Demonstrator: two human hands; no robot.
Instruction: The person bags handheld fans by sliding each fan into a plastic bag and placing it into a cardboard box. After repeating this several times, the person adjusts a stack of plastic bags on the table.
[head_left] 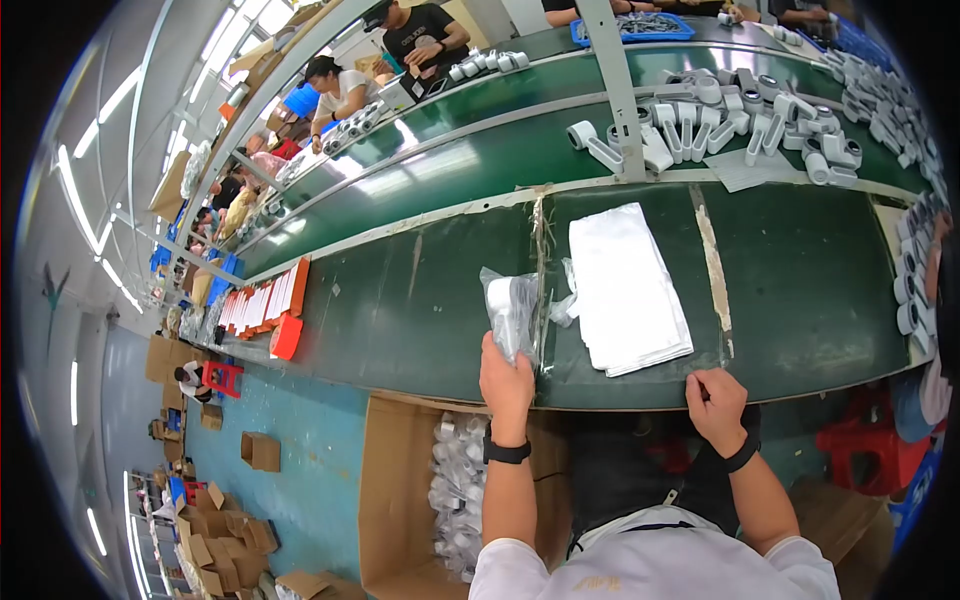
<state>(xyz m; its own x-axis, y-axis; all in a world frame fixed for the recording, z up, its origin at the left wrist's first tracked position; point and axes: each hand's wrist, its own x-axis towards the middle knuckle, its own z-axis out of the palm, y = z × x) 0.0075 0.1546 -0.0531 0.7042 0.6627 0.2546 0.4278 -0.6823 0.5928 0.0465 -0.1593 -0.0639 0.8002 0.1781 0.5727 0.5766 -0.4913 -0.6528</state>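
My left hand [507, 378] is closed round the lower end of a white-and-grey handheld device with a round head, in a clear plastic bag [513, 305]. It holds the bagged device just over the dark green bench [430, 310]. My right hand [715, 400] rests curled at the bench's near edge, and no object shows in its fingers. Between the hands, farther in, lies a stack of flat white sheets or bags [628, 290]. A crumpled clear plastic piece [563, 308] sticks out at the stack's left side.
Below my left arm a cardboard box [385, 500] holds several bagged devices [458, 490]. Unbagged devices [720, 120] crowd the green conveyor [480, 150] beyond a metal post [615, 100]. Orange-and-white boxes [268, 305] line the bench's left end. Co-workers [425, 40] sit across the line.
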